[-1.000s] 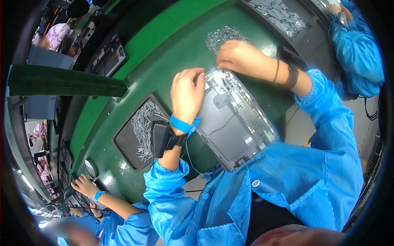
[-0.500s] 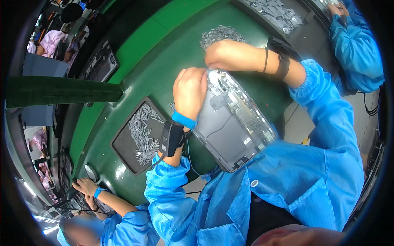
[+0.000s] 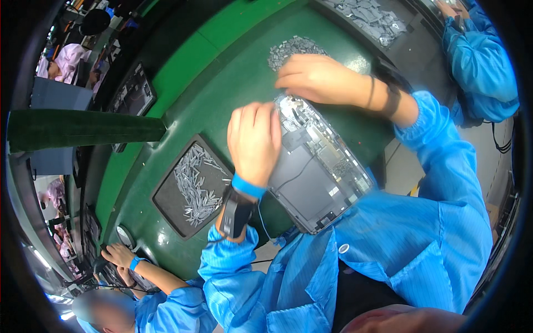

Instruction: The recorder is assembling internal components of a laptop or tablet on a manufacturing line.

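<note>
Head view, looking down over a curved green desk (image 3: 233,94). At centre lies an opened grey device (image 3: 319,166), a flat slab with its back cover off, showing boards, thin cables and a dark panel inside; its near end juts past the desk edge toward the person's chest. The left hand (image 3: 254,141) lies palm down on the device's left edge, fingers curled over the far left corner and seeming to grip it; a blue strap and a black wristband sit on that wrist. The right hand (image 3: 316,77) reaches in from the right, fingers bent down onto the far end of the device, apparently pressing or pinching something small there; what it pinches cannot be told. Both forearms wear blue smock sleeves, the right one angled across from the near right. The device looks stiff and fairly light, but its bare circuitry looks fragile, so the outer frame edges seem the safest place to hold. To the left sits a dark tray (image 3: 191,186) of small silver parts; beyond the right hand lies a heap of grey pieces (image 3: 294,49). Another person's hands (image 3: 119,256) work at the near left.
</note>
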Motion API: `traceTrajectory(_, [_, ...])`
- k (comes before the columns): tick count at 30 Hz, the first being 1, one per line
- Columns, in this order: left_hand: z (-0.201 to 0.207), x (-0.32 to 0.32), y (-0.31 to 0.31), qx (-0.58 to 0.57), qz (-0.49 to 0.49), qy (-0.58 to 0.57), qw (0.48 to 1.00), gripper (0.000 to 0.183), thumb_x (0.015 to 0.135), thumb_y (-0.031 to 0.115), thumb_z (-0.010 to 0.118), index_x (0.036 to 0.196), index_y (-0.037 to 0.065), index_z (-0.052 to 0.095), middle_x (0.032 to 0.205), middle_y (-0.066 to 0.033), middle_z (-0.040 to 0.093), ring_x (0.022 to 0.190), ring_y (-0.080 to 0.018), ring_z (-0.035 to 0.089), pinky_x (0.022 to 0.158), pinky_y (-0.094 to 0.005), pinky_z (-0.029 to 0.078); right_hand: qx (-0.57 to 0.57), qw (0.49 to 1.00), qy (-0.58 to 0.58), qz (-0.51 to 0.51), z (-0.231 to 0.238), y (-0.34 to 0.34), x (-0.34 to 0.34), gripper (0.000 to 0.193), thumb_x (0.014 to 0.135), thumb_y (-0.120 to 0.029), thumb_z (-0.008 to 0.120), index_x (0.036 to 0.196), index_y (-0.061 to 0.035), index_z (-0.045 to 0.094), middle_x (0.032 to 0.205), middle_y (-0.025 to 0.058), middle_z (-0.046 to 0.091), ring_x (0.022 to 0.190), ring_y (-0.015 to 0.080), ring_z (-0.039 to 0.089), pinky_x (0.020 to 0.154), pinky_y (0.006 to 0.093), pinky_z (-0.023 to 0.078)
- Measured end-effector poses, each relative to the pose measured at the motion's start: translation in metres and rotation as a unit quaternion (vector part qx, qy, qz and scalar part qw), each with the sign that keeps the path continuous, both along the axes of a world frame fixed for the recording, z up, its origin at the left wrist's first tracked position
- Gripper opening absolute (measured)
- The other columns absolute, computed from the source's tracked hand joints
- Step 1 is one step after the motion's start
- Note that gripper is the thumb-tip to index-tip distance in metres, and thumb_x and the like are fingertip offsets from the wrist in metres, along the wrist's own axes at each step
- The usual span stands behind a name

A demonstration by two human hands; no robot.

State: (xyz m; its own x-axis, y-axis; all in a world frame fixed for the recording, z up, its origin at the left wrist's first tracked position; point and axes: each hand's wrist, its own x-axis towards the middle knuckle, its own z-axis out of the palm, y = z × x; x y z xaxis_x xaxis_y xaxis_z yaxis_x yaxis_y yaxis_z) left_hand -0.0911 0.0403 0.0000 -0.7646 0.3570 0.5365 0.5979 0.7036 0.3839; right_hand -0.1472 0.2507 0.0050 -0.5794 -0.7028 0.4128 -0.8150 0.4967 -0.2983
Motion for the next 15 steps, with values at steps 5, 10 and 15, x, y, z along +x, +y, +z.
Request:
traceTrajectory(5, [0.008,0.043,-0.003,-0.080,0.011,-0.138,0.987,0.037,0.068,0.020,0.082,0.098,0.006,0.064,0.095,-0.0105,0.059,0.090,-0.0306,0.055,0.080,-0.0405,0.045,-0.105,0.993,-0.042,-0.033,0.001,0.013,0.040,0.012,0.078,-0.004,0.070,0.090,-0.0033,0.068,0.093,0.0062,0.065,0.089,0.0253,0.061,0.077,0.0363,0.051])
traceTrajectory(10, [0.006,0.038,-0.004,-0.032,-0.004,-0.161,0.987,0.032,0.070,0.016,0.081,0.093,0.003,0.062,0.089,-0.0104,0.060,0.084,-0.0286,0.058,0.077,-0.0379,0.047,-0.128,0.991,-0.024,-0.033,-0.003,0.016,0.055,0.016,0.076,-0.003,0.071,0.092,-0.0040,0.068,0.095,0.0065,0.065,0.085,0.0255,0.061,0.074,0.0362,0.051])
traceTrajectory(15, [0.005,0.017,0.001,0.214,-0.019,-0.412,0.886,0.014,0.087,0.007,0.069,0.097,-0.003,0.064,0.084,-0.0031,0.067,0.072,-0.0069,0.058,0.067,-0.0206,0.048,-0.053,0.989,0.129,0.048,-0.006,0.026,0.061,0.024,0.074,-0.008,0.068,0.097,-0.0062,0.069,0.111,0.0050,0.066,0.085,0.0210,0.062,0.068,0.0320,0.051])
